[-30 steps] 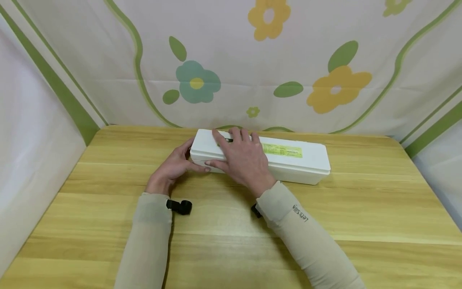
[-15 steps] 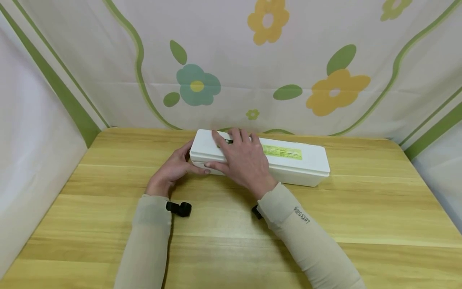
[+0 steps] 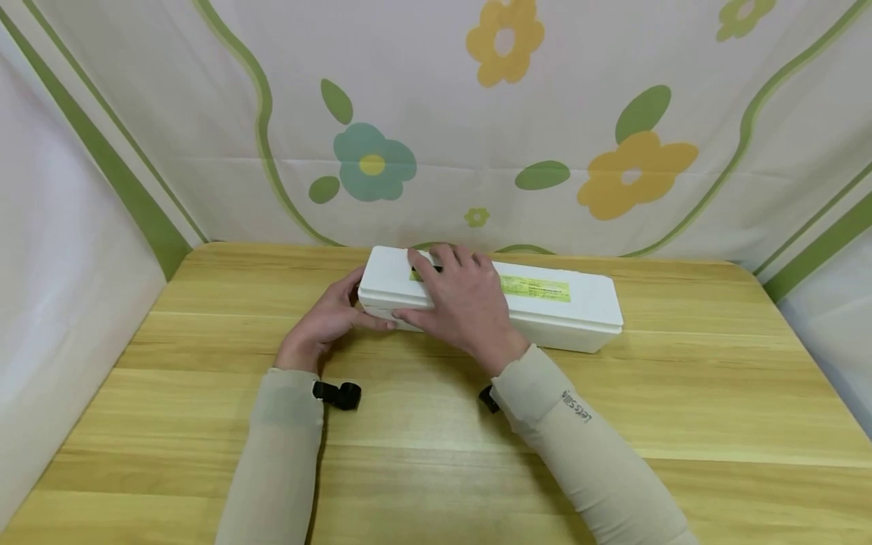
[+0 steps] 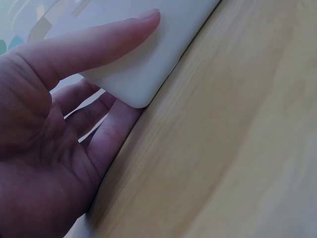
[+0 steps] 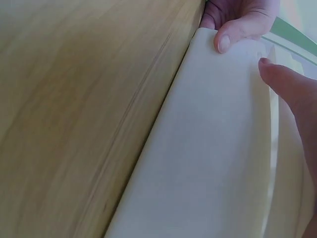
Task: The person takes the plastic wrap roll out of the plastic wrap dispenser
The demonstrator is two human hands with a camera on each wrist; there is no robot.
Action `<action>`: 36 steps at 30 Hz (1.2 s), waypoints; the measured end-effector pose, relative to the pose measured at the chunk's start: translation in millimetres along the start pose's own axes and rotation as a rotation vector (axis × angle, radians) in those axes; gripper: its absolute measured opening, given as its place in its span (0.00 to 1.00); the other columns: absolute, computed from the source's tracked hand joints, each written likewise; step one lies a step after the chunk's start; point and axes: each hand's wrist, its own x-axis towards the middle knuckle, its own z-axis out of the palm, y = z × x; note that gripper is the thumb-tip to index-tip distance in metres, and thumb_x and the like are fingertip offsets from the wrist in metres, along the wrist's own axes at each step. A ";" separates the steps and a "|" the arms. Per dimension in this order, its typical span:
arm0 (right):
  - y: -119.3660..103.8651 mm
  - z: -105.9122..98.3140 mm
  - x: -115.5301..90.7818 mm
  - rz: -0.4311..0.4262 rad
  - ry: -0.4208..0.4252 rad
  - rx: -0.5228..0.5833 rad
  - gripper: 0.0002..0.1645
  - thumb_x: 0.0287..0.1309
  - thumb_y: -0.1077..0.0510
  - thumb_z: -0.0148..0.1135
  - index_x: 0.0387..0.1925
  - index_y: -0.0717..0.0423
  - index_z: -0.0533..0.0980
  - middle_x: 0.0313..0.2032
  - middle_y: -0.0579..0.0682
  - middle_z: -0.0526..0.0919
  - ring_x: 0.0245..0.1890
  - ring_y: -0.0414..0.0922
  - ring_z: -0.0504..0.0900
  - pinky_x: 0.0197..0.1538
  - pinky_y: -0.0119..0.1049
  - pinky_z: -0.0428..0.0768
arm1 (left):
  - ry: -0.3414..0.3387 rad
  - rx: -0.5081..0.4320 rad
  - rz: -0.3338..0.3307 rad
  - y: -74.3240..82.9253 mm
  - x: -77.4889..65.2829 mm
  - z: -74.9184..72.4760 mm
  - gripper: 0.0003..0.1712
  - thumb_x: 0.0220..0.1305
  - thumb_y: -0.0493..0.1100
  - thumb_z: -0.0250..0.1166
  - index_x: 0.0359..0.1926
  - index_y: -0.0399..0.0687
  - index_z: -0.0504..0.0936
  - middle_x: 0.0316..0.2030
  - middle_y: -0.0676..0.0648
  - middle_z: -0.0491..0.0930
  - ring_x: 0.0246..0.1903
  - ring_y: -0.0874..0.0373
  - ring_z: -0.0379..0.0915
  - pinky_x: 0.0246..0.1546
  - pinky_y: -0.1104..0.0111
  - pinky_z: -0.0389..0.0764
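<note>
A long white lidded box (image 3: pixel 572 295) lies near the table's back edge, with a yellow-green label (image 3: pixel 538 288) on its lid. My left hand (image 3: pixel 327 314) grips the box's left end. Its thumb (image 4: pixel 114 44) lies along the front wall, and the other fingers go behind the end, tips hidden. Over the left part of the lid, my right hand (image 3: pixel 466 303) holds on with fingers bent across the top toward the far edge. In the right wrist view, the right thumb (image 5: pixel 285 79) touches the lid's front edge near the seam. The box's contents are hidden.
The wooden table (image 3: pixel 422 446) spreads in front of the box. Behind it hangs a white curtain (image 3: pixel 443 98) with flower prints, and similar cloth stands at both sides. Small black wrist cameras (image 3: pixel 347 395) stick out from the sleeves.
My right hand has shifted slightly to the right along the lid, showing more of the label's left part. My left hand and the box stay nearly in place; the view has tilted a little.
</note>
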 end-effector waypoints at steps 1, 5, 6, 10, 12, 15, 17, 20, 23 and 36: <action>0.6 -0.1 -0.3 0.000 0.010 0.004 0.53 0.54 0.17 0.70 0.71 0.42 0.77 0.57 0.52 0.85 0.55 0.54 0.85 0.53 0.52 0.86 | 0.002 -0.003 0.000 -0.1 0.3 0.0 0.60 0.53 0.27 0.81 0.83 0.56 0.64 0.72 0.42 0.72 0.65 0.46 0.69 0.68 0.58 0.71; 3.0 -1.8 -1.8 0.004 0.029 0.013 0.51 0.52 0.20 0.73 0.69 0.43 0.78 0.56 0.51 0.86 0.54 0.53 0.87 0.54 0.51 0.86 | 0.006 -0.020 -0.004 -0.1 1.1 0.8 0.61 0.52 0.27 0.82 0.83 0.58 0.64 0.73 0.44 0.72 0.66 0.46 0.69 0.69 0.57 0.70; 4.0 -2.4 -2.5 0.004 0.029 0.013 0.50 0.52 0.21 0.74 0.68 0.43 0.78 0.56 0.51 0.86 0.54 0.53 0.87 0.54 0.51 0.86 | 0.007 -0.023 -0.004 -0.2 1.4 1.2 0.62 0.51 0.26 0.82 0.83 0.58 0.64 0.73 0.44 0.72 0.66 0.46 0.68 0.69 0.56 0.70; 11.2 -5.4 -8.6 0.009 0.028 0.000 0.48 0.52 0.22 0.74 0.67 0.44 0.79 0.55 0.51 0.87 0.53 0.54 0.87 0.56 0.52 0.86 | 0.010 -0.021 -0.009 0.5 1.4 3.0 0.62 0.50 0.27 0.83 0.83 0.57 0.64 0.74 0.43 0.72 0.68 0.46 0.68 0.72 0.53 0.67; 16.9 -7.2 -13.4 0.018 0.028 -0.001 0.48 0.52 0.23 0.74 0.67 0.44 0.79 0.55 0.51 0.87 0.53 0.55 0.87 0.56 0.52 0.85 | 0.019 -0.026 -0.016 1.2 1.0 3.4 0.63 0.49 0.27 0.83 0.83 0.58 0.65 0.74 0.44 0.72 0.69 0.46 0.67 0.75 0.51 0.65; 27.6 -9.6 -22.8 0.041 0.014 0.012 0.49 0.51 0.23 0.73 0.67 0.45 0.78 0.56 0.52 0.86 0.56 0.56 0.86 0.56 0.53 0.84 | 0.031 -0.031 -0.023 2.1 0.4 2.9 0.63 0.47 0.27 0.84 0.83 0.57 0.66 0.75 0.45 0.72 0.72 0.45 0.65 0.78 0.48 0.61; 35.0 -11.3 -29.2 0.063 -0.005 0.027 0.50 0.51 0.23 0.73 0.68 0.44 0.77 0.58 0.52 0.85 0.58 0.56 0.85 0.58 0.54 0.83 | 0.041 -0.028 -0.030 2.2 -0.3 1.8 0.64 0.46 0.27 0.85 0.82 0.57 0.66 0.75 0.46 0.72 0.73 0.46 0.63 0.80 0.47 0.58; 46.3 -13.5 -39.2 0.092 -0.030 0.035 0.51 0.50 0.22 0.73 0.69 0.43 0.76 0.60 0.52 0.84 0.60 0.57 0.84 0.60 0.56 0.81 | 0.044 -0.021 -0.035 2.4 -0.8 0.0 0.65 0.46 0.27 0.85 0.83 0.56 0.65 0.77 0.46 0.70 0.76 0.46 0.60 0.81 0.46 0.55; 56.0 -15.3 -48.3 0.093 -0.033 0.013 0.53 0.50 0.21 0.72 0.71 0.42 0.75 0.61 0.53 0.84 0.61 0.58 0.83 0.60 0.57 0.81 | 0.045 -0.018 -0.041 2.2 -0.8 -1.5 0.66 0.46 0.28 0.86 0.84 0.57 0.64 0.78 0.47 0.69 0.77 0.47 0.58 0.82 0.46 0.53; 93.8 -19.0 -80.7 0.170 0.105 0.058 0.58 0.33 0.21 0.80 0.62 0.50 0.82 0.55 0.59 0.88 0.52 0.62 0.87 0.51 0.61 0.82 | 0.034 -0.036 -0.017 0.5 -0.8 -5.5 0.65 0.46 0.27 0.85 0.83 0.56 0.65 0.76 0.46 0.70 0.75 0.47 0.61 0.80 0.48 0.59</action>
